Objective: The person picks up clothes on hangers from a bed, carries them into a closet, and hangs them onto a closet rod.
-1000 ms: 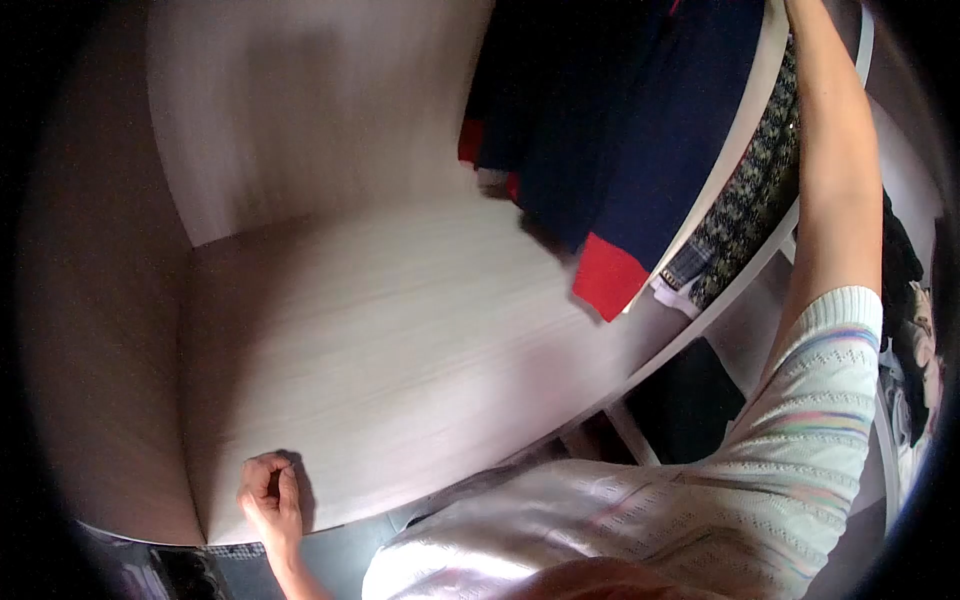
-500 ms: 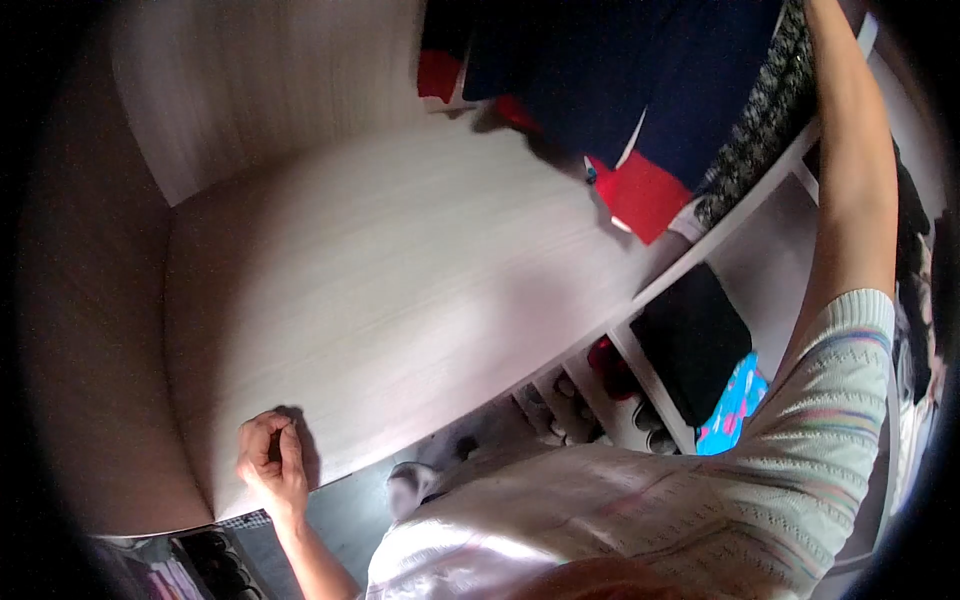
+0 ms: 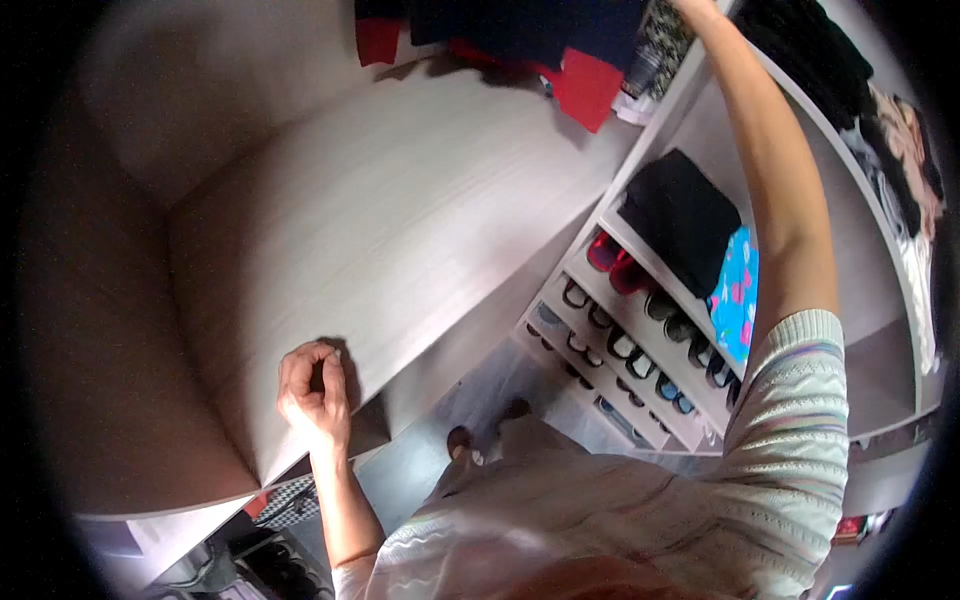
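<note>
In the head view, the navy cloth garments with red ends [image 3: 530,25] hang over the far edge of the pale wood-grain shelf board [image 3: 400,210], beside a black-and-pale patterned garment [image 3: 664,42]. The right hand [image 3: 692,6] is at the top border, right by that patterned garment — it is mostly cut off, so whether it grips anything cannot be told. The left hand [image 3: 316,385] is over the board's near left end, fingers curled into a loose fist, thumb against them.

Right of the board, a compartment has a black folded cloth [image 3: 680,215] and, just beside it, a bright blue cloth with pink flowers [image 3: 736,295]. Below these — still right of the board — pairs of shoes [image 3: 625,352] stand in slanting rows. Farther right, black, white and beige clothes [image 3: 905,150] lie in a heap.
</note>
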